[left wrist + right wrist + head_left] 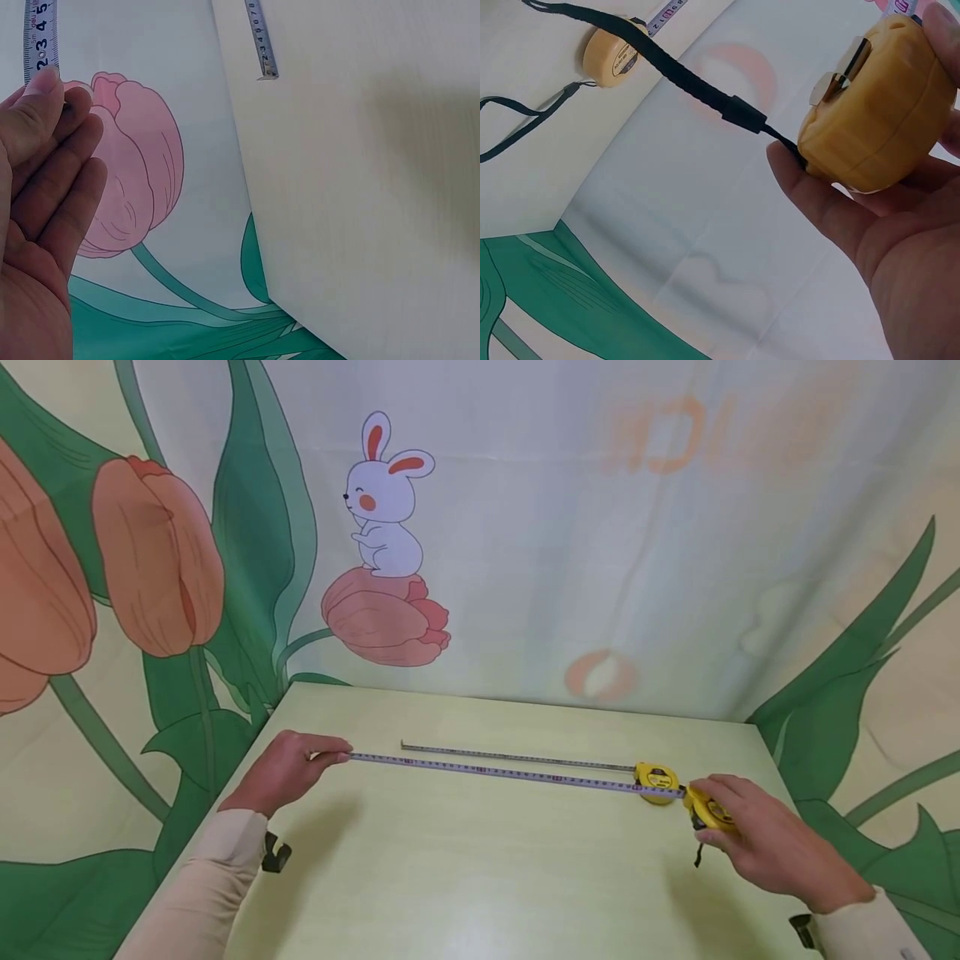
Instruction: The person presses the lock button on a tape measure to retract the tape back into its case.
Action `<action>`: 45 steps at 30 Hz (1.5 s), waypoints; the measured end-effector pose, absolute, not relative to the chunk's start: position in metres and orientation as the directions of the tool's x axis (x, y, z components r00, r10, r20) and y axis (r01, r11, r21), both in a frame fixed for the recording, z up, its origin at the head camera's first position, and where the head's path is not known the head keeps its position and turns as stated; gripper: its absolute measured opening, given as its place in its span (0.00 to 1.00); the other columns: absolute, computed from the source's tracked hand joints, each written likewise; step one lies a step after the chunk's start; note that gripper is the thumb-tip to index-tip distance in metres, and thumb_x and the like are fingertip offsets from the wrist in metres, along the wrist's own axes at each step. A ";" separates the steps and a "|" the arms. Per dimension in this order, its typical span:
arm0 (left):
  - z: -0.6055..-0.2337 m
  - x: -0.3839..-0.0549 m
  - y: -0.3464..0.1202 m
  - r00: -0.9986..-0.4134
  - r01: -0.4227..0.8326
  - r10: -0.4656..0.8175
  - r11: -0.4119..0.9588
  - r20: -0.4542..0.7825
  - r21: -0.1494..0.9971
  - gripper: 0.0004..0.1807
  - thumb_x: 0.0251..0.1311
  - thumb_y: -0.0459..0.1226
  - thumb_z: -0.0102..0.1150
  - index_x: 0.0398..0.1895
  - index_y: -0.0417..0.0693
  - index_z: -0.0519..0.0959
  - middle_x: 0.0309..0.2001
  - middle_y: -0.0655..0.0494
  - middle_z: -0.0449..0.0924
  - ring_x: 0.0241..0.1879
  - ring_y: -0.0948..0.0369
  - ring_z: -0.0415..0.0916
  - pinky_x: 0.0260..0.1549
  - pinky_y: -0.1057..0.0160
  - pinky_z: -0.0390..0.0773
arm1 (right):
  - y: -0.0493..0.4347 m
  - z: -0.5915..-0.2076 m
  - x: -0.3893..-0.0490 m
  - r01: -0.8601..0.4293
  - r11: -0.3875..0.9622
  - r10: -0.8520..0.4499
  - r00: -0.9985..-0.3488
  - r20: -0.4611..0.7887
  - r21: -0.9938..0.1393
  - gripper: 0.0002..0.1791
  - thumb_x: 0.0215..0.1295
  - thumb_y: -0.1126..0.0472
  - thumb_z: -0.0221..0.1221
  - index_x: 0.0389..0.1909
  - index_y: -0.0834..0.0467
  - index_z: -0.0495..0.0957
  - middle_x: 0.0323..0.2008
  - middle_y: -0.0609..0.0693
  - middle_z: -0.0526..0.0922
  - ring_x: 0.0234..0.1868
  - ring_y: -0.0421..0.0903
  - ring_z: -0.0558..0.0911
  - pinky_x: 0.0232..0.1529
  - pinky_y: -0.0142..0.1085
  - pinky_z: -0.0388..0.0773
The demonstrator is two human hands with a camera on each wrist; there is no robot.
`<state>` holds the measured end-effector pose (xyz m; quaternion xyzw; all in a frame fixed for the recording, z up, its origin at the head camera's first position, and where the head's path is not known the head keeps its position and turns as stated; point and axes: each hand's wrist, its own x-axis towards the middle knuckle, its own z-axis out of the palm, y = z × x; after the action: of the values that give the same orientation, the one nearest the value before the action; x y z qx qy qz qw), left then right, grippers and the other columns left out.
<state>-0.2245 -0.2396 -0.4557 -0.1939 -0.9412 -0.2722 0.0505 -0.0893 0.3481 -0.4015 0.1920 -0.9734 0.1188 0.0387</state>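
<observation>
i see the left grip (283, 772) pinching the tape-measure blade (517, 774), right grip (772, 839) clasping its yellow case (700, 810) (stretched crosswise between).

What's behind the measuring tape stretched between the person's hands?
In the head view, a second tape measure rests on the table, its own strip pulled out. The stretched tape crosses its yellow case, so the sliver of case directly behind is covered.

Beneath the left grip (288, 772) lies a pale desk (450, 877); beyond that grip, printed cloth (510, 543) shows a white rabbit (390, 514) on a pink tulip (382, 618), orange tulips (161, 560) leftward, green leaves (840, 693) beyond the right grip (772, 839).
</observation>
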 end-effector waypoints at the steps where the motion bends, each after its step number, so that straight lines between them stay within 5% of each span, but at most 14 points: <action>1: -0.456 -0.225 -0.240 -0.919 0.393 0.337 0.777 0.202 0.491 0.13 0.61 0.37 0.65 0.49 0.50 0.86 0.45 0.50 0.88 0.49 0.50 0.85 0.49 0.46 0.84 | 0.348 -0.401 -0.089 -0.383 0.898 -0.365 -0.923 0.119 -0.218 0.28 0.63 0.58 0.66 0.62 0.60 0.71 0.58 0.58 0.76 0.52 0.50 0.79 0.49 0.49 0.81; 45: -0.453 -0.226 -0.237 -0.935 0.352 0.313 0.782 0.165 0.515 0.13 0.61 0.38 0.65 0.49 0.51 0.86 0.46 0.51 0.88 0.50 0.50 0.85 0.50 0.46 0.84 | 0.343 -0.397 -0.102 -0.401 0.892 -0.386 -0.916 0.109 -0.210 0.28 0.64 0.57 0.65 0.63 0.61 0.72 0.58 0.55 0.76 0.53 0.49 0.79 0.50 0.47 0.81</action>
<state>-0.2262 -0.2368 -0.4532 -0.1762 -0.9432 -0.2796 0.0350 -0.1025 0.3428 -0.3975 0.2025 -0.9720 0.1144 0.0320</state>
